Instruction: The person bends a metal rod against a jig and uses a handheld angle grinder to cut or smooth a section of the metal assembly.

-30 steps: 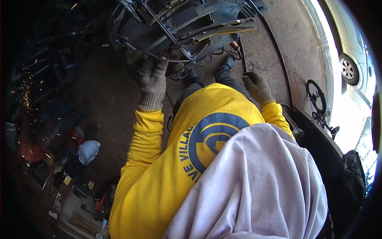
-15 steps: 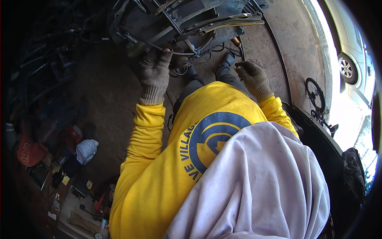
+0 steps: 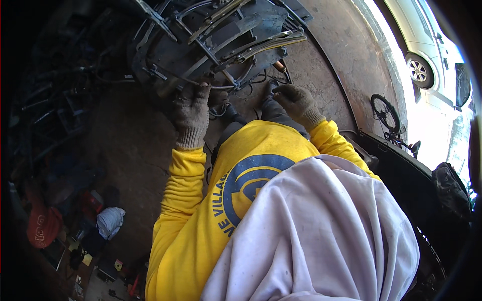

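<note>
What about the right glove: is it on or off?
On: the knitted right glove covers the right hand, and its ribbed cuff meets the yellow sleeve.

Your cam's a wide fisheye on your head, L one of the pair, facing steeply down over your shirt (image 3: 181,251). Shirt's v. near the lens; your L hand (image 3: 192,114) & R hand (image 3: 298,104) sit farther out, w/ the metal frame (image 3: 247,26) beyond. View reaches a car (image 3: 422,40) far R, bending & darkening twd the rim.

The bicycle (image 3: 394,129) is right of the metal frame (image 3: 208,49).
</note>
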Available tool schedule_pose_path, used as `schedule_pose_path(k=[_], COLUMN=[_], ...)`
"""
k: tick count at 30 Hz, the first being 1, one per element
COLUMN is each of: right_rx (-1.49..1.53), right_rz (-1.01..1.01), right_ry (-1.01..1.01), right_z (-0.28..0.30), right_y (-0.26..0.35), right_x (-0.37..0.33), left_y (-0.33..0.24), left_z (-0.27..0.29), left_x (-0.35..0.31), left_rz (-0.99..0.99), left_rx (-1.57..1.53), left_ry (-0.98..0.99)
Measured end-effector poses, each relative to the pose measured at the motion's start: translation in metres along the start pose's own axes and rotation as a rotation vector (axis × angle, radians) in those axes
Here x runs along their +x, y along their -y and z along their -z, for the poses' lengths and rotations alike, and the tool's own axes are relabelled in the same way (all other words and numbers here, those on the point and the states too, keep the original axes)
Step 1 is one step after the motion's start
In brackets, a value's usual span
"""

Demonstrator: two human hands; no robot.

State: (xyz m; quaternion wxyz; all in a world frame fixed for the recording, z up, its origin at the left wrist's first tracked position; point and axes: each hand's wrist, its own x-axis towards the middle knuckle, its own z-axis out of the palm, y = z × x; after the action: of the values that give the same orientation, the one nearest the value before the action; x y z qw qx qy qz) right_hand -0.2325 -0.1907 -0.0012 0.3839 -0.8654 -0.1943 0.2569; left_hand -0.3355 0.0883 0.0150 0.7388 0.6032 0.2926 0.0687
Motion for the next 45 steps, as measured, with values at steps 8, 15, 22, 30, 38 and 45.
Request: schedule_pose_path(k=[8,15,22,30,38,45], right_rx=[0.130,0.179,0.019,0.329,-0.462,-0.852], right_rz=[-0.312,-0.374,-0.366,0.392,0.966,0.930], right_ry=[-0.153,-0.131,0.020,-0.270,0.180,0.396], right_z=[0.052,0.085,0.080,0.103,0.074,0.035], right_y=[-0.028,-0.083,-0.171,-0.042,0.158,0.183], right_x=[0.046,0.140,0.282,0.330,0.395,0.415], left_y=[-0.002,-0.007,0.015,-0.017,-0.018,-0.033], left_z=[0.000,0.009,0.064,0.018,-0.005,-0.021], left_x=[-0.006,-0.020,-0.057,-0.048,-0.040,-0.031], left_rz=[0.020,0.115,-0.224,0.413,0.204,0.101], left_rx=[-0.114,-0.050,1.135,0.335,0.189,0.313], left_ry=[0.003,-0.119,-0.108,-0.285,-0.394,-0.342])
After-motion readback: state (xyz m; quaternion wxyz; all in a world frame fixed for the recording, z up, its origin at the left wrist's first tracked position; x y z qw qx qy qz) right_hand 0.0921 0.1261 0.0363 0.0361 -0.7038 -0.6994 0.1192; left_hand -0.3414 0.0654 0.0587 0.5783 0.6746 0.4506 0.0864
